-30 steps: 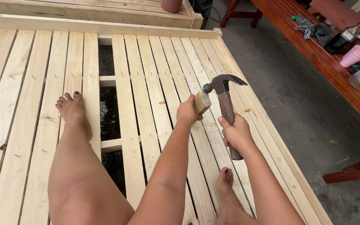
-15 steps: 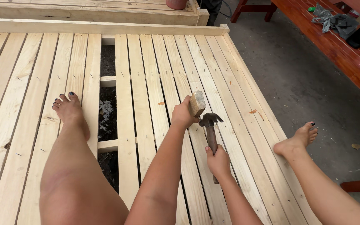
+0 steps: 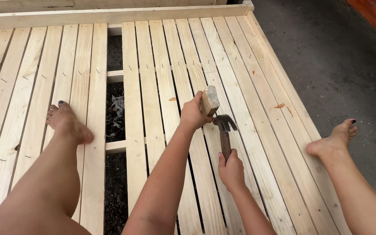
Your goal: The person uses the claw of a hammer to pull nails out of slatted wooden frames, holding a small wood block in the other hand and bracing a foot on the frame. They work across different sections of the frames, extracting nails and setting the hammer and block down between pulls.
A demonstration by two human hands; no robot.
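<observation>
On the far left the person's bare left foot (image 3: 68, 124) rests flat on the pale wooden slats (image 3: 155, 87) of a bed-like frame, beside a gap (image 3: 115, 100) where one slat is missing and dark ground and debris show through.

Near the middle, the left hand (image 3: 192, 114) is wrapped firmly around a short wooden block (image 3: 209, 100), fingers closed on its lower part, with the block standing tilted on a slat. The block looks light, stiff and rough-sawn, unlikely to slip or break; low on its sides is the sensible place to hold it, away from the top face.

Just right of it, the right hand (image 3: 230, 167) is clenched shut around the lower end of a hammer (image 3: 225, 132). The hammer's dark claw head lies just beside the block's base, close to the slat surface; whether it touches the wood cannot be told. The head looks heavy for its size and the handle rigid, so a grip far down the handle suits it.

Further right, the right foot (image 3: 334, 141) hangs over the frame's edge above the grey concrete floor (image 3: 340, 65).
</observation>
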